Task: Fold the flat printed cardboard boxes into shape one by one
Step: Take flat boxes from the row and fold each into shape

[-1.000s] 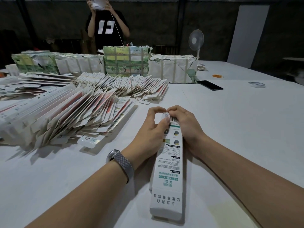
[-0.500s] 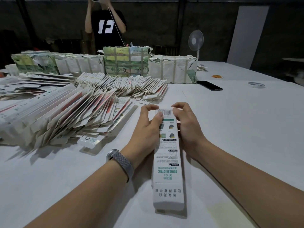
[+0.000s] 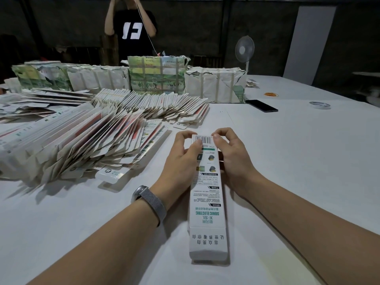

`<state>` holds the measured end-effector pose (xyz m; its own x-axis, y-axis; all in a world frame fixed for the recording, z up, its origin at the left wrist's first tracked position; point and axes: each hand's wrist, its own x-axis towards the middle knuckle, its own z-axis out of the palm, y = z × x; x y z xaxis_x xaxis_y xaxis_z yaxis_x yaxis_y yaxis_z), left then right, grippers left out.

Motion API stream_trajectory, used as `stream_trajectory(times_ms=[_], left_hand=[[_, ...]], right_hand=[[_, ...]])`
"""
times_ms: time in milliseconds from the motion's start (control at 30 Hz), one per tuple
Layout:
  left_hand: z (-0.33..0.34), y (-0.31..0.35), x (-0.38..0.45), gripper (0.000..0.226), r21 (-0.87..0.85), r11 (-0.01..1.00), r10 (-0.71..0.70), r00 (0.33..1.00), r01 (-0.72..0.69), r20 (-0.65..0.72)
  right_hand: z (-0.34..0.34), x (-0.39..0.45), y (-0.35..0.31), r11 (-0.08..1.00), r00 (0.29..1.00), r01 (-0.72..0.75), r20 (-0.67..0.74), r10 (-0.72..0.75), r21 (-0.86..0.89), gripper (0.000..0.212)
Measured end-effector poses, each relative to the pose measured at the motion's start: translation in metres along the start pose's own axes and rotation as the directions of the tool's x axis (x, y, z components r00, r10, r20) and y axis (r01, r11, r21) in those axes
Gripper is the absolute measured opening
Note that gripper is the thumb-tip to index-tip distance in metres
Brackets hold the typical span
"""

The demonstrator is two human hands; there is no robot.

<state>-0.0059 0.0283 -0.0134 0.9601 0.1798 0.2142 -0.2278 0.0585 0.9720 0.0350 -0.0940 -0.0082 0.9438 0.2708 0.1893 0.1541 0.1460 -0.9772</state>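
One long printed box (image 3: 207,194) lies lengthwise on the white counter (image 3: 298,161), already raised into a tube, its far end held between both hands. The left hand (image 3: 181,161) grips the box's left side, its fingers (image 3: 188,135) curled over the far end beside the barcode panel; the right hand (image 3: 232,159) grips the right side, its fingers (image 3: 221,133) curled and pinching the same end. The step in hand appears to be closing the far end flap; whether that flap is fully tucked cannot be told, since the end face is turned away. The near end of the box shows a folded panel, seemingly closed. The next move likely calls for pressing the far flap home, then setting this box aside and drawing a flat blank from the fanned stack of flat boxes (image 3: 92,145), left of the box. Against the frame a second ago, the box has slid away from the wearer, and both hands' fingers have gone from meeting over the end to being parted at its two corners.
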Motion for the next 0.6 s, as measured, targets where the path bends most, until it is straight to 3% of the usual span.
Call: stream_trajectory(times_ms=[433,600], left_hand=[[-0.0005,-0.0027,0.0009,0.006,-0.014,1.000,0.017,1.000,-0.017,-0.008],[-0.0037,-0.0025,0.0001,0.007,-0.039,0.999,0.009,1.000,-0.009,-0.007]], right_hand=[[-0.0031,0.0033,0.0021,0.999,0.999,-0.030,0.027,0.029,0.035,0.036],[-0.0053,0.0028,0.0004,0.993,0.996,-0.080,0.053,0.076,0.086,0.020]])
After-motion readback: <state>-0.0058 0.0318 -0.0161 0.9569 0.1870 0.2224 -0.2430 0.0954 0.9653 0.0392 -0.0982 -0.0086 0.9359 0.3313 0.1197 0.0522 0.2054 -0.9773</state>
